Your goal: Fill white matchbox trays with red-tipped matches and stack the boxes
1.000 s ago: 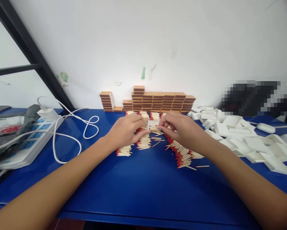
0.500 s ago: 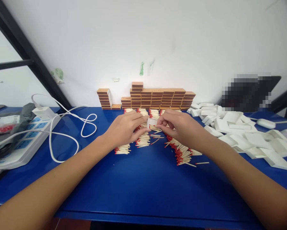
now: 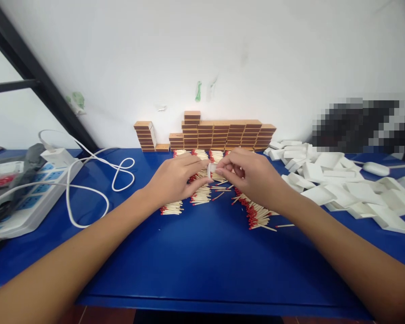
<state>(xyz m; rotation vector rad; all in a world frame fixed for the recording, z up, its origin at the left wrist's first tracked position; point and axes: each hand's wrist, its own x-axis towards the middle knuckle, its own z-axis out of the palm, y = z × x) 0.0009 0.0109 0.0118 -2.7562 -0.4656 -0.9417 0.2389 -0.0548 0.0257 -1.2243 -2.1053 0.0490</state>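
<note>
pinched in thumb and fingers of left hand (image 3: 173,177): small white tray (image 3: 210,171), over matches (image 3: 201,194) on blue table (image 3: 188,261); right hand (image 3: 254,175) curled at tray's other end (cannot tell what it grips); stacked matchboxes (image 3: 221,135) behind.

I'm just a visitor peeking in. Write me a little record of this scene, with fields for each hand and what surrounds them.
Left hand: holds a small white tray between thumb and fingers
Right hand: fingertips at the tray; whether they grip anything is unclear
Near hands: piles of red-tipped matches
Surface: blue table
Back: stacked brown matchboxes
Right side: heaped white trays
Left side: power strip
</note>
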